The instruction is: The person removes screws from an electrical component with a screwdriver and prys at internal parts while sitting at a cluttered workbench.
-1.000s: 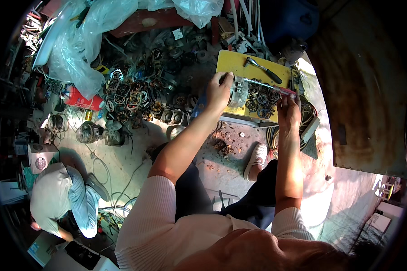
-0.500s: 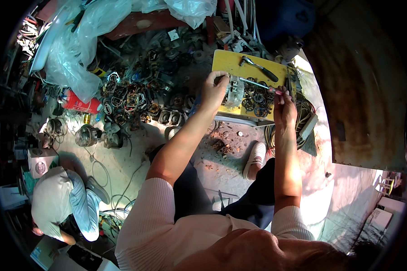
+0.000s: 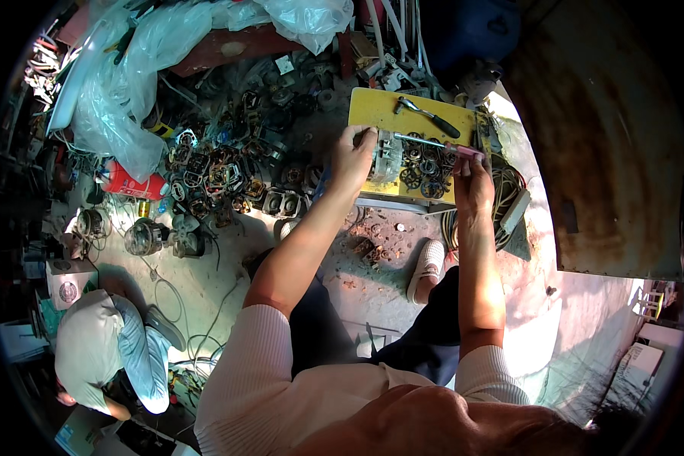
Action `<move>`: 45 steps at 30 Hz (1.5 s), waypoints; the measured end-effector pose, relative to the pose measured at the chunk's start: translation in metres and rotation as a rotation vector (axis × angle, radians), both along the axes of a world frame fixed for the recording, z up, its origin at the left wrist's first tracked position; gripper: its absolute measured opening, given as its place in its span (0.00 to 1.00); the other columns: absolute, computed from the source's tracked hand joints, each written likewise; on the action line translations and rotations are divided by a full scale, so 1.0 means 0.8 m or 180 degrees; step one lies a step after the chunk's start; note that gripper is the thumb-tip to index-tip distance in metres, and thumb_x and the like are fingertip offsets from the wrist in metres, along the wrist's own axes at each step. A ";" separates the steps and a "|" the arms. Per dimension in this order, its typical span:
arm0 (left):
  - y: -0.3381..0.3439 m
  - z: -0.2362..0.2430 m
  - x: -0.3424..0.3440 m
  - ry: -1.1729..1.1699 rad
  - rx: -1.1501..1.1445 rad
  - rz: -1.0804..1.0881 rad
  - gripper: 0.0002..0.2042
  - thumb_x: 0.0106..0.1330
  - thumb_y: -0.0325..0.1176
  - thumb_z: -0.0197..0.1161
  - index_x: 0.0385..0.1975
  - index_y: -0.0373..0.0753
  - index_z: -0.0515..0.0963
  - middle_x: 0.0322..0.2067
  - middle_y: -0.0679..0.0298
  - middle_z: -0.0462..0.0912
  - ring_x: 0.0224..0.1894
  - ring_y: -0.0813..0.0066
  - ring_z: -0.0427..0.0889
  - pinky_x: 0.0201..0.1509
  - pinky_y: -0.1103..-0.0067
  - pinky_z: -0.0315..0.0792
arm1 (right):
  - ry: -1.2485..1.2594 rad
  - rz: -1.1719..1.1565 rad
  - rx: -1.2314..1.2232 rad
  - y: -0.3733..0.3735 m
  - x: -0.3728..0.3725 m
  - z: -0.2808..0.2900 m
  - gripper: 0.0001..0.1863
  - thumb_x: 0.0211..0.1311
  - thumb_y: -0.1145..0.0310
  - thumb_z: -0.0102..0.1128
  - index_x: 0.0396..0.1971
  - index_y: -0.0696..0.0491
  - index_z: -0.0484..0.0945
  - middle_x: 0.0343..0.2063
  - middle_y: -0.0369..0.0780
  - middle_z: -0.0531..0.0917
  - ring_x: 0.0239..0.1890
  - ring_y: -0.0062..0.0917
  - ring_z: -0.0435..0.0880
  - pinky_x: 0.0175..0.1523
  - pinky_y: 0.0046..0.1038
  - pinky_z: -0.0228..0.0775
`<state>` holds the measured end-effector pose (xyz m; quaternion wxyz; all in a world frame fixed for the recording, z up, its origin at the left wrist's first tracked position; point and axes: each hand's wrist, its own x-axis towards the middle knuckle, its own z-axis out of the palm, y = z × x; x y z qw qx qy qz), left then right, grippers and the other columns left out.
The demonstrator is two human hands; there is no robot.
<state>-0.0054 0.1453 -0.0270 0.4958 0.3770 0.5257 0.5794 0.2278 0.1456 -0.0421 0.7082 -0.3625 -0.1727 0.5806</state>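
Observation:
My left hand [image 3: 351, 159] grips a silver metal motor housing [image 3: 387, 158] at the near left part of a yellow board [image 3: 372, 106]. My right hand [image 3: 473, 178] is closed on the pink handle of a long screwdriver [image 3: 429, 141], whose shaft runs leftward to the housing; whether the tip sits in a screw is too small to tell. Several dark round spoked parts [image 3: 425, 175] lie on the board below the shaft, and a ratchet wrench [image 3: 441, 121] lies beyond them.
Piled motor parts [image 3: 213, 171] and a red cylinder [image 3: 133, 185] cover the left floor. A co-worker [image 3: 91, 349] crouches at lower left among cables. A coiled hose [image 3: 501, 209] and rusty metal panel [image 3: 608, 152] are at right; a blue drum [image 3: 479, 38] stands behind.
The board, housing and both hands appear a little farther left, along with the surroundings, as the view shifts. Both hands keep their grips, with small changes in the right fingers' position.

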 end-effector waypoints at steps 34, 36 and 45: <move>0.097 0.047 0.022 -0.0092 -0.0147 -0.0310 0.12 0.64 0.37 0.63 0.38 0.33 0.78 0.35 0.68 0.81 0.40 0.84 0.75 0.46 0.85 0.67 | -0.0250 -0.0473 -0.0445 0.077 0.013 0.082 0.19 0.69 0.62 0.53 0.56 0.49 0.67 0.48 0.35 0.75 0.47 0.18 0.74 0.53 0.23 0.65; 0.106 0.052 0.022 0.0050 -0.0132 -0.0440 0.13 0.65 0.39 0.62 0.38 0.34 0.78 0.34 0.70 0.80 0.39 0.85 0.73 0.45 0.85 0.65 | -0.0350 -0.0421 -0.0544 0.084 0.022 0.080 0.22 0.66 0.58 0.57 0.56 0.46 0.67 0.47 0.31 0.76 0.46 0.15 0.75 0.49 0.19 0.65; 0.173 0.054 0.035 0.1108 0.0123 -0.0541 0.15 0.64 0.41 0.63 0.31 0.32 0.77 0.24 0.67 0.79 0.29 0.84 0.73 0.35 0.82 0.68 | -0.0142 -0.0453 -0.0075 0.149 0.050 0.074 0.22 0.69 0.68 0.50 0.61 0.52 0.62 0.50 0.39 0.75 0.48 0.21 0.75 0.55 0.25 0.68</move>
